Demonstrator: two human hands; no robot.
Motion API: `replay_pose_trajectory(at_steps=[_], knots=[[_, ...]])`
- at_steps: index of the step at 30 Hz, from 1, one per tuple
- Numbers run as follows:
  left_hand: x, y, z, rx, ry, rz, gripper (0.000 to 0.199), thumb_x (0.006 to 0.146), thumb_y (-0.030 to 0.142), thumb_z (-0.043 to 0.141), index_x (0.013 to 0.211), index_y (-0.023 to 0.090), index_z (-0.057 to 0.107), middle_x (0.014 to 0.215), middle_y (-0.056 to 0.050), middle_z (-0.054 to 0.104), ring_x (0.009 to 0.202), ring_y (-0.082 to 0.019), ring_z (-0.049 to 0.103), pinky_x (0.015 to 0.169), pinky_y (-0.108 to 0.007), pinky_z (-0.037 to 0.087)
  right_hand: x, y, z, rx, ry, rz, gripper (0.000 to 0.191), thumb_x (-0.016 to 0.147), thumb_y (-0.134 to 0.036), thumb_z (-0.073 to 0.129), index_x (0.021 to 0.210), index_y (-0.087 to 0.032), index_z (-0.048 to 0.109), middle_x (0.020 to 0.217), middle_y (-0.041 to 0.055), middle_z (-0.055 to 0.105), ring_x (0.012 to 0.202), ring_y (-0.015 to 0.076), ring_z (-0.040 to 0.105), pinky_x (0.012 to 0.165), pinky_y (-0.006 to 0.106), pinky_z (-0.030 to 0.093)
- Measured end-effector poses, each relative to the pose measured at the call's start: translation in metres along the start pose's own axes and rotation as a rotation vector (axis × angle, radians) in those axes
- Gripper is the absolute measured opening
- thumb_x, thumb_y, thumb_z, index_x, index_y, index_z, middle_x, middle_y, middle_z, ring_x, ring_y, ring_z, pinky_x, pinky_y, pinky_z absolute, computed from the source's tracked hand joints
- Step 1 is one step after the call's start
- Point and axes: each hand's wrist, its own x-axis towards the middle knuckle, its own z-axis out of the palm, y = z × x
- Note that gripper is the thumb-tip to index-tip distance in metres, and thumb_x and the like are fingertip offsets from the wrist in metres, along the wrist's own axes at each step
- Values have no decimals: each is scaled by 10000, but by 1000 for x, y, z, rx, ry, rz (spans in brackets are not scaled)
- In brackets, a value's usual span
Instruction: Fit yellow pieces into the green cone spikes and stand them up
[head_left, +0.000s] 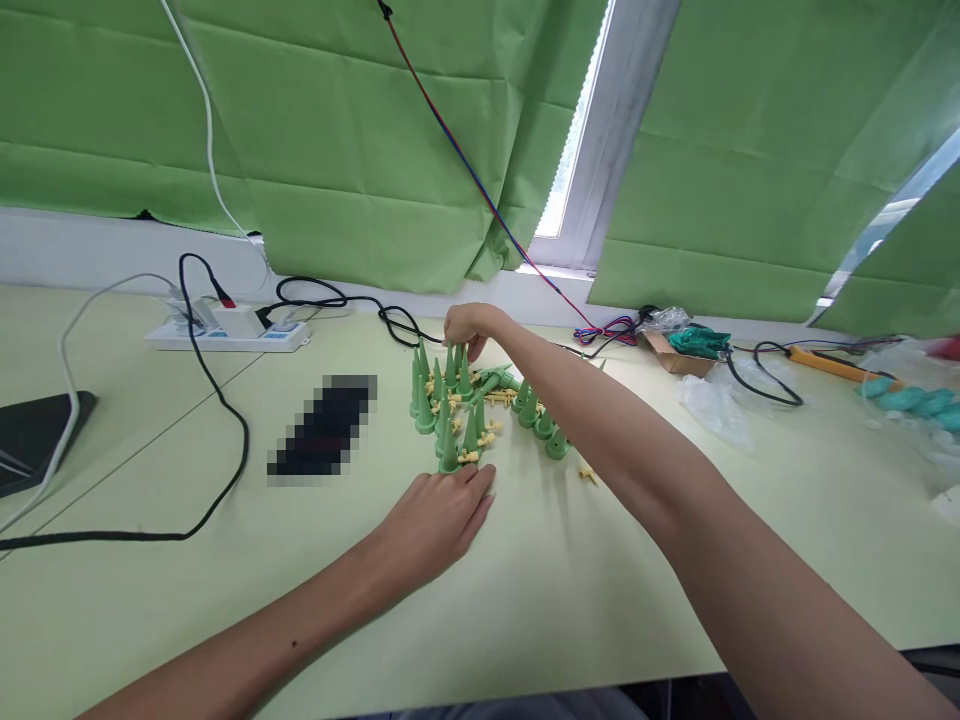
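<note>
A cluster of green cone-shaped spikes [448, 450] stands point up on the table, with small pale-yellow valve-like pieces [491, 427] among them. My left hand [442, 508] lies palm down at the near edge of this cluster, fingers stretched out and touching or almost touching the front spike. Over the far side of the cluster reaches my right hand [469, 322], its fingers curled down behind the spike tips; what they hold, if anything, is hidden. Beneath my right forearm more green spikes [556, 444] stand in a row, partly covered. One loose yellow piece [588, 474] lies nearby.
A pixelated dark object [322, 430] lies left of the cluster. Behind it sit a white power strip [232, 330] and black cables [244, 430]. At the right are a small cardboard box [679, 355], plastic bags [716, 410] and an orange tool [840, 365]. Green curtains hang behind.
</note>
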Motion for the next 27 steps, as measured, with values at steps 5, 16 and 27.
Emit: replay_pose_trajectory(at_steps=[5, 16, 27], knots=[[-1, 0, 1, -3, 9, 0, 283, 1035, 300, 308, 1218, 221, 509, 1016, -66, 679, 778, -260, 694, 596, -335, 441, -1, 1, -3, 8, -32, 17, 572, 984, -434, 543, 1339, 12, 498, 1109, 215, 701, 805, 243, 753, 717, 325, 620], [2, 0, 0, -6, 5, 7, 292, 1035, 297, 305, 1218, 216, 517, 1015, -58, 680, 771, -270, 699, 588, -350, 446, -3, 21, -6, 20, 33, 40, 725, 1029, -576, 219, 1497, -27, 284, 1200, 259, 670, 874, 274, 750, 767, 371, 594], [0, -1, 1, -54, 9, -4, 297, 1032, 302, 319, 1229, 220, 526, 1026, -65, 680, 781, -259, 693, 618, -347, 455, -11, 33, -5, -276, -121, 100, 357, 902, -162, 654, 1240, -48, 639, 1223, 193, 668, 1067, 294, 687, 958, 418, 531]])
